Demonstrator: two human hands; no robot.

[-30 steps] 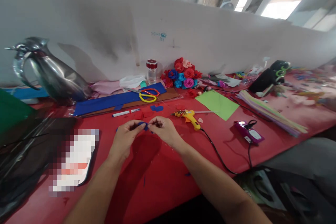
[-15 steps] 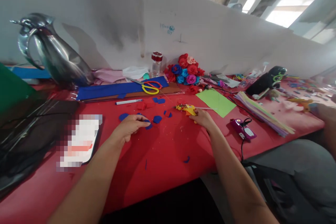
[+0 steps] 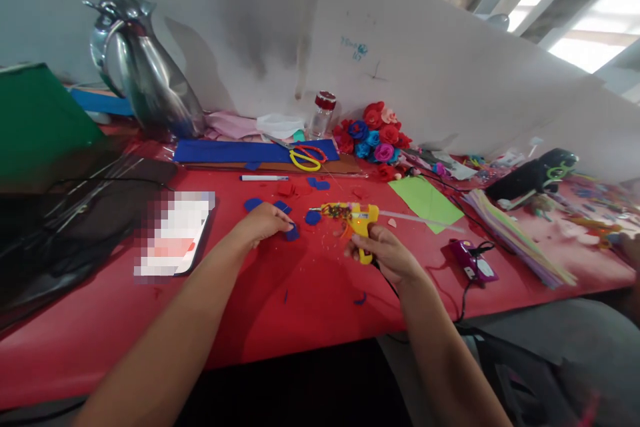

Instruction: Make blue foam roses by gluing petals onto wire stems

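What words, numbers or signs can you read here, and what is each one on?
"167", probably: blue-green handwriting on the pale grey wall; the line above it is too blurred to read.
Dark cross-like mark, no word: same wall.
White label on the purple plastic box: too small to read.
Dark-edged phone with a lit screen: pixelated, unreadable.

Left hand (image 3: 265,223) pinched, thumb to fingertips. Right hand (image 3: 390,253) closed in a curled grip. Forearms (image 3: 197,297) bare, extended forward, well apart.
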